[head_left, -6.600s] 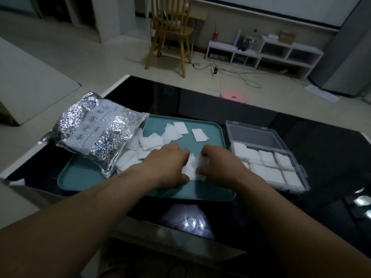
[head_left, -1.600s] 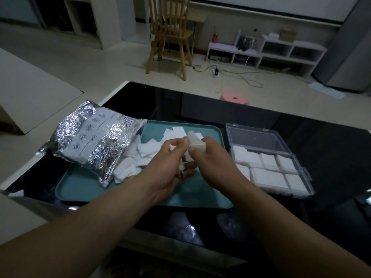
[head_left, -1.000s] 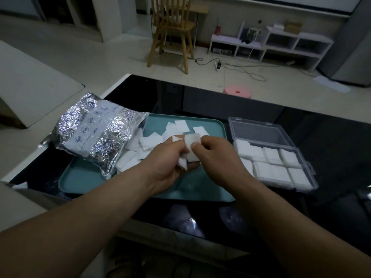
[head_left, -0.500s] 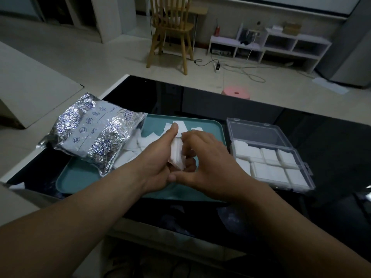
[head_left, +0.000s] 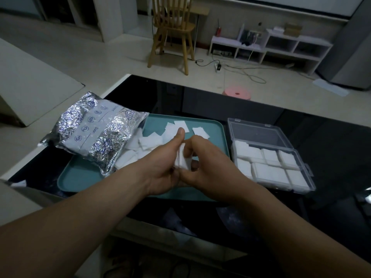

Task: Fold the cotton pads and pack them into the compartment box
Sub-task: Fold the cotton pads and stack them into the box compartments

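Both hands meet over the tray [head_left: 80,175]: left hand [head_left: 162,163] and right hand [head_left: 208,167] pinch one folded pad [head_left: 181,158] between their fingertips. Beyond the hands, loose pads [head_left: 150,140] lie on the tray. Right of the right hand sits the open box [head_left: 267,163], its compartments holding pads; left, a foil bag [head_left: 94,133].

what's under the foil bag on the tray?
The foil bag lies over the left part of the teal tray. Loose white cotton pads stick out from under its right edge. How many more it covers cannot be seen.
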Demonstrator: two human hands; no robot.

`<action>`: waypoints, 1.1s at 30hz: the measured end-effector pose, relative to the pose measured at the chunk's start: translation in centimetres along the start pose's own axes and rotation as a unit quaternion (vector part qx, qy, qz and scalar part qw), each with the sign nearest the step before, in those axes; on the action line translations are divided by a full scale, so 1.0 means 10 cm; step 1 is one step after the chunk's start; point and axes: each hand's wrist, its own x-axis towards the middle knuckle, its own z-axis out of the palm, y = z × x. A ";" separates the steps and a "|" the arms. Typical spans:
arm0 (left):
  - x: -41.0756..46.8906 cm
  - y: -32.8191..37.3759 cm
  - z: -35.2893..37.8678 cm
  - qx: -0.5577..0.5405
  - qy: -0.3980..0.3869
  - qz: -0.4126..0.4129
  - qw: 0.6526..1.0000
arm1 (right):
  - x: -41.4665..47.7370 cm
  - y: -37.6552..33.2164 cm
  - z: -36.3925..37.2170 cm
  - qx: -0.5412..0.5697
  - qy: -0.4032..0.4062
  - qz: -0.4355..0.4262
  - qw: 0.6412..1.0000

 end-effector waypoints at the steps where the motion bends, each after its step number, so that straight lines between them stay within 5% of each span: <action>1: 0.00 0.01 -0.01 -0.001 -0.008 0.000 1.000 | 0.01 0.00 -0.01 0.000 -0.007 0.008 1.000; 4: 0.04 0.00 -0.04 -0.016 0.002 0.015 1.000 | 0.04 0.00 0.00 0.014 -0.051 0.035 0.998; 8: 0.17 0.07 -0.15 -0.074 0.169 0.081 0.979 | 0.26 0.10 -0.03 0.105 0.001 0.148 0.983; 10: 0.20 0.15 -0.22 -0.093 0.193 0.098 0.972 | 0.44 0.31 -0.03 0.033 0.049 0.213 0.975; 14: 0.26 0.27 -0.31 -0.096 0.199 0.108 0.969 | 0.81 0.73 0.04 -0.098 0.003 0.294 0.951; 23: 0.28 0.38 -0.44 -0.098 0.225 0.087 0.966 | 1.28 0.74 0.17 -0.226 -0.059 0.289 0.928; 26: 0.27 0.40 -0.50 -0.112 0.236 0.089 0.961 | 1.23 0.72 0.16 -0.145 -0.019 0.307 0.940; 28: 0.27 0.41 -0.49 -0.120 0.224 0.098 0.962 | 1.13 0.63 0.12 0.026 0.036 0.330 0.943; 31: 0.25 0.36 -0.41 -0.099 0.180 0.106 0.973 | 0.85 0.31 0.01 0.274 0.067 0.339 0.897; 33: 0.23 0.31 -0.32 -0.067 0.126 0.112 0.983 | 0.65 0.09 -0.03 0.311 0.055 0.312 0.896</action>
